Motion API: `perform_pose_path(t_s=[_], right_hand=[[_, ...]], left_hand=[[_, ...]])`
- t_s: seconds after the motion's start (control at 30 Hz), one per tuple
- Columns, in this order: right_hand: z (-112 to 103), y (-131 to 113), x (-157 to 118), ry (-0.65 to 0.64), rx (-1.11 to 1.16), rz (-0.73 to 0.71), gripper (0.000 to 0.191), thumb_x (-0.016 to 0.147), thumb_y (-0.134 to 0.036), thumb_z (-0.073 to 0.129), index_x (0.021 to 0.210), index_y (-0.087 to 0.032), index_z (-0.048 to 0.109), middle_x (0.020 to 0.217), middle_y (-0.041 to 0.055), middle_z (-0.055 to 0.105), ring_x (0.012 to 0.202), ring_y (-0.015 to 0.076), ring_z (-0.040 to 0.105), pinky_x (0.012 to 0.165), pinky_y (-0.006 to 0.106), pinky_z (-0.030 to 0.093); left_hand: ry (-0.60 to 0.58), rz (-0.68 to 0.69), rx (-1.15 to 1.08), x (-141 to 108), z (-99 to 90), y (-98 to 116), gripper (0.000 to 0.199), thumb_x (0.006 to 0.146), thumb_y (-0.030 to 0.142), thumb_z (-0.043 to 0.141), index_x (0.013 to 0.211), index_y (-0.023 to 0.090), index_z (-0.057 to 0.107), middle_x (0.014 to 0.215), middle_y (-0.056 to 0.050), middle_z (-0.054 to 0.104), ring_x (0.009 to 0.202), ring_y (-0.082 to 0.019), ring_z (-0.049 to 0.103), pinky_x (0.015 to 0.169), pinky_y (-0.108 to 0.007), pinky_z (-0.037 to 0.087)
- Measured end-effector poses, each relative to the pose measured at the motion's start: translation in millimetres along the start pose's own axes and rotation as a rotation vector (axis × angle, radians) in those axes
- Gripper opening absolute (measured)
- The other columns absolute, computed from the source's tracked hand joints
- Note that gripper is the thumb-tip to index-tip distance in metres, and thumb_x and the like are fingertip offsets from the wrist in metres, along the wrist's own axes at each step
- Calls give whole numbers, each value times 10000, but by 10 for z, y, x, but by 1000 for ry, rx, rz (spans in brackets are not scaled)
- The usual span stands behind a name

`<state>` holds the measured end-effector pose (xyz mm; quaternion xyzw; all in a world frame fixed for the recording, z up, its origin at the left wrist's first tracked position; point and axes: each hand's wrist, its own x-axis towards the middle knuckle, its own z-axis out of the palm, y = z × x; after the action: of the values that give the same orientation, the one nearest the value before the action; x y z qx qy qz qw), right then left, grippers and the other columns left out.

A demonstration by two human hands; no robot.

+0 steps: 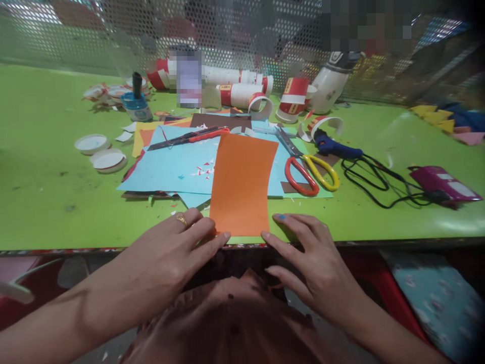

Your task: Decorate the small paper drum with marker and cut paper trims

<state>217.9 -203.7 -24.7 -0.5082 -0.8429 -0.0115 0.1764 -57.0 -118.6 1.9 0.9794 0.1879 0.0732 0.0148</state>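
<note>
"Layout from the left, please, with the clock centred mid-scene and twelve farthest from the person?"

"Two shallow, round white lids (108, 160) sit between nine and ten o'clock on the bright green tabletop (53, 212). A squat, blue-labelled pot with a black top (137, 107) stands at ten. Nearer, around half past seven, the left hand (185, 240) has its digits bent at the near-left corner of a rectangular orange paper sheet (242, 184); whether it pinches or merely presses, I can't make out."

"Where exactly is that sheet?"

"Dead centre, bowed a little. Its near edge runs just beside the tabletop's near edge, and its far end overlaps a large light-blue paper sheet (170, 177)."

"And rightward?"

"Metal scissors with one red and one yellow handle (291, 143), at half past two. Toward half past four, the right hand (318, 260) grips nothing: digits spread, one fingertip at the sheet's near-right corner. Farther out, a dark-blue tool with a black cord (337, 146), then a glossy magenta block (443, 184) at three."

"Which step is it?"

"Squaring the orange sheet by its near corners, I'd judge. The next move calls for even pressure on both corners, and the far end kept off the scissors."
</note>
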Motion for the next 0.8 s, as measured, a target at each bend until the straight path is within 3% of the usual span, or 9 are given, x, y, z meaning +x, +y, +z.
perform_pose_path(t_s=[0.33,0.5,0.63,0.8], right_hand=[[-5,-3,5,-3,11,18,368,924,-277,606,1262,-138,638,1308,211,493,1213,360,393,984,610,392],[-66,-85,108,12,46,37,324,920,-294,611,1184,-113,669,1288,206,518,1204,355,409,982,585,400],[-94,-177,257,66,30,47,262,935,-300,585,1039,-93,707,1154,186,622,1067,333,480,892,550,427],[-65,-224,373,41,34,-18,253,957,-253,540,961,-62,706,975,149,694,854,269,510,758,473,425]], left_hand=[[83,5,-77,-21,-9,-15,400,879,57,453,1248,133,589,1034,-130,619,888,-250,507,756,-386,464],[146,-251,-383,11,49,7,291,958,186,453,1210,219,595,1049,-75,638,921,-197,574,768,-321,484],[195,-487,-552,117,85,7,192,930,270,524,1067,207,643,954,-44,692,849,-180,630,725,-303,495],[180,-544,-586,148,113,-1,173,907,275,539,1035,220,641,927,-28,703,822,-182,640,701,-308,487]])
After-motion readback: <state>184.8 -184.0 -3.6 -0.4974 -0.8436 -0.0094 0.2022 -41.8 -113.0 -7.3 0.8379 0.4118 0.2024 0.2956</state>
